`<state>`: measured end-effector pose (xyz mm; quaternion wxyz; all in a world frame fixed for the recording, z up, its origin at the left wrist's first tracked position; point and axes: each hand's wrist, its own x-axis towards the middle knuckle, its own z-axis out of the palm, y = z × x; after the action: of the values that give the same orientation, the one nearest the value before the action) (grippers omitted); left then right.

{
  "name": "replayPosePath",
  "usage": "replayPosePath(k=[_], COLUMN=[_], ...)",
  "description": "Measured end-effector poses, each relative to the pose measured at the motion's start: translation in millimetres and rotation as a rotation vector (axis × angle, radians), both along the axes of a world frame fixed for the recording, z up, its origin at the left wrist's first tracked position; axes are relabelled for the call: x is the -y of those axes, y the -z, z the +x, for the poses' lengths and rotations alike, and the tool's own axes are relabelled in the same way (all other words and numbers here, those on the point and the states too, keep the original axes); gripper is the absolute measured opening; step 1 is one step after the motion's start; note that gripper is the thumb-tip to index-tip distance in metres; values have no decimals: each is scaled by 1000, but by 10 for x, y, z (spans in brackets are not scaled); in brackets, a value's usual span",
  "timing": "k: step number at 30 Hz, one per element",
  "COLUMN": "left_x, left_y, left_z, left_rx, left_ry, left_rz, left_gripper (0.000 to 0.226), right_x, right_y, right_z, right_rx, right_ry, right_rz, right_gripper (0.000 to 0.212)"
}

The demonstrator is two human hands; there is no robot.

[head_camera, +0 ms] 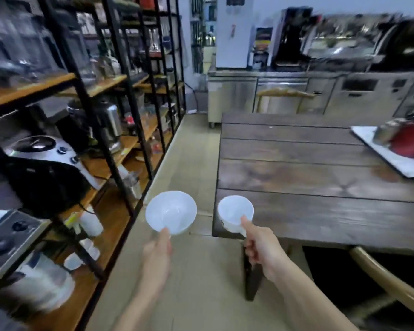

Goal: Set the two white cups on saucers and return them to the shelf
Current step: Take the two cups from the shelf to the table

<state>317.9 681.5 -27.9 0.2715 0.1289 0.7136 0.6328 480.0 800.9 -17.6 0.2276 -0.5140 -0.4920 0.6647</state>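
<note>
While the whole view is smeared by motion blur, both hands are clear enough to read. Nearest, the left hand (pixel 157 253) pinches the near rim of a wide cup (pixel 171 212), thumb on top, so the cup sits just beyond the fingertips, tipped with its mouth facing up and toward the camera, in the air over the floor (pixel 189 149). Just right of it, the right hand (pixel 261 244) grips the smaller cup (pixel 235 212) at its near side, thumb lying over the rim and the other fingers curled below; this cup also juts out past the fingers, at the near left corner of the table (pixel 308 187), and whether it touches the wood cannot be told. The two cups are side by side, apart, and no saucer sits under either.

Left of the hands runs the shelf (pixel 120 149), a black frame with wooden boards, crowded with appliances and white crockery low down near the camera. On the table's far right lies a white tray (pixel 368 142) with a red object (pixel 408 142) on it. Farther back stands a steel counter (pixel 285 91) bearing machines. No brand, label or writing is legible anywhere; a red mark on the tall white unit (pixel 234 32) is too blurred to read.
</note>
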Motion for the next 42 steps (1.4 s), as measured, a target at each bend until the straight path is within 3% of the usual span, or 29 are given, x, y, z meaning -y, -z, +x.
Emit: replayPosePath(k=[9,19,32,42], left_x=[-1281,-2279,-3367,-3883], left_y=[292,363,470,720], left_z=[574,325,229,520], left_rx=[145,197,193,229], left_ry=[201,342,484,438], left_rz=[-91,-192,-339,-465], left_gripper=[41,40,43,49], right_x=[-923,-1856,-2879,-3429], right_y=[284,459,613,881], right_z=[740,610,500,471], right_rx=[16,-38,-32,-118], right_ry=[212,388,438,384], right_rz=[-139,-239,-302,-294], right_gripper=[43,43,44,42])
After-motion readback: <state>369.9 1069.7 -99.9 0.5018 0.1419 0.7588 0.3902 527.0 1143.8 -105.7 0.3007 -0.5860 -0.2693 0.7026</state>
